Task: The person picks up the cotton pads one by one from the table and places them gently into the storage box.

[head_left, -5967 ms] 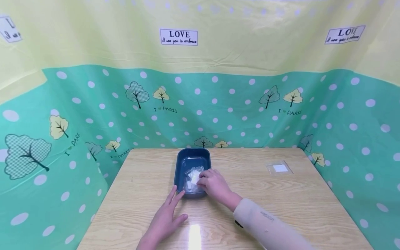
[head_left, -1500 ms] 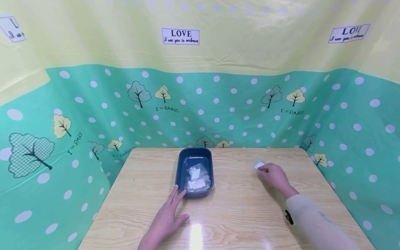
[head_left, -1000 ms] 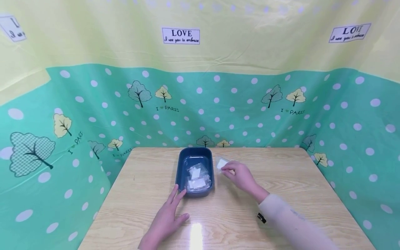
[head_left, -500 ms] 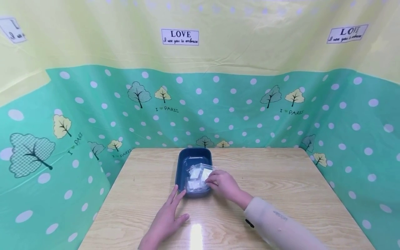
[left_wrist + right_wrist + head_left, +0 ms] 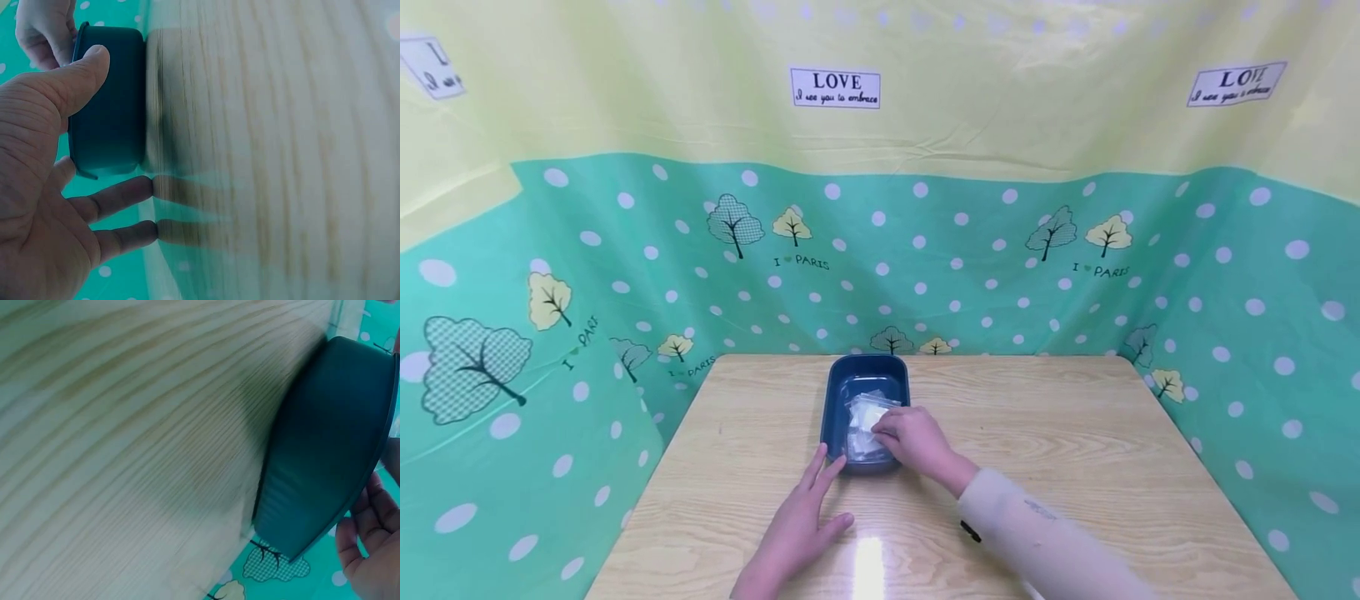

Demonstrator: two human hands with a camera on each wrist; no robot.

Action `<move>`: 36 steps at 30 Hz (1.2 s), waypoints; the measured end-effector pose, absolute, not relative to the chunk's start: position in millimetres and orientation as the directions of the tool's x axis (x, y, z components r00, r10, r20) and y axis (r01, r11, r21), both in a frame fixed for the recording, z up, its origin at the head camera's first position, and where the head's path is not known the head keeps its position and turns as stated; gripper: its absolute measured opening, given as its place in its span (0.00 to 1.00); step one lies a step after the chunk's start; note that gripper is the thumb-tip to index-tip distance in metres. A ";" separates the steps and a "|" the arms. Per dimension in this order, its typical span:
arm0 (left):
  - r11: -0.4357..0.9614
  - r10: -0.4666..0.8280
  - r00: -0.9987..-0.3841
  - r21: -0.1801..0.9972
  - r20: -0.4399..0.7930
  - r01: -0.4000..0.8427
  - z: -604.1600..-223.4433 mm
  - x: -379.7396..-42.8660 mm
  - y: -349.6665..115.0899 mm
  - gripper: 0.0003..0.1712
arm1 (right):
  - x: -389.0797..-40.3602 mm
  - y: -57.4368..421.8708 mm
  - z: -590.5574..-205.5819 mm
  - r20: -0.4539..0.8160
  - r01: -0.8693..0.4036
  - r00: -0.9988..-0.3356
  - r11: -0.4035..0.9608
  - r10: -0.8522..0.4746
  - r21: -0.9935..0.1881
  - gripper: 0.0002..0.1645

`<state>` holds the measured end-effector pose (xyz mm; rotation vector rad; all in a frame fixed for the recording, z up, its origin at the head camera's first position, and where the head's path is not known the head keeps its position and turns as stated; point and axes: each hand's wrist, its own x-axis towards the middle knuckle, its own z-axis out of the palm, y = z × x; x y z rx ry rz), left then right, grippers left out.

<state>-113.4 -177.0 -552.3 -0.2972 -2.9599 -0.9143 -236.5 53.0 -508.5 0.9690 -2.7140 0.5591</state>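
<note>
A dark blue rectangular bin [image 5: 829, 408] stands on the table, holding several small clear plastic bags with white contents. My right hand [image 5: 921, 442] reaches over its right rim and pinches a clear plastic bag [image 5: 867, 417] on top of the others. In the right wrist view, the fingers of the right hand [image 5: 378, 562] curl beside the rim of the bin [image 5: 325, 444]. My left hand [image 5: 797, 521] lies with fingers spread, its fingertips at the bin's near left corner. The left wrist view has the left thumb [image 5: 84, 72] against the bin wall [image 5: 112, 119].
The wood-grain table [image 5: 1060, 492] extends on both sides of the bin. Behind it and along the sides hangs a green and yellow cloth [image 5: 970, 258] with dots and trees. A glare spot [image 5: 868, 567] shines near the front.
The right hand has taken the clear plastic bag from the table's right side, carried it left and lowered it onto the bags in the bin. The left hand has stayed in place.
</note>
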 end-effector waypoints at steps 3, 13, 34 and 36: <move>0.808 0.172 -0.982 0.558 0.083 0.189 -552.1 -113.8 -177.2 0.51 | -236.8 43.5 -508.0 0.243 -0.568 -0.823 0.765 -0.514 -0.304 0.15; 0.815 0.175 -0.981 0.547 0.085 0.193 -551.0 -113.8 -176.6 0.52 | -231.3 38.3 -519.2 0.171 -0.506 -0.863 0.805 -0.476 -0.310 0.38; 0.809 0.181 -0.977 0.547 0.115 0.214 -551.7 -112.0 -176.3 0.52 | -227.6 40.6 -530.1 0.266 -0.551 -0.832 0.784 -0.487 -0.287 0.31; 0.809 0.180 -0.978 0.549 0.109 0.210 -551.3 -111.8 -176.2 0.52 | -227.4 40.3 -530.5 0.264 -0.549 -0.833 0.786 -0.486 -0.285 0.30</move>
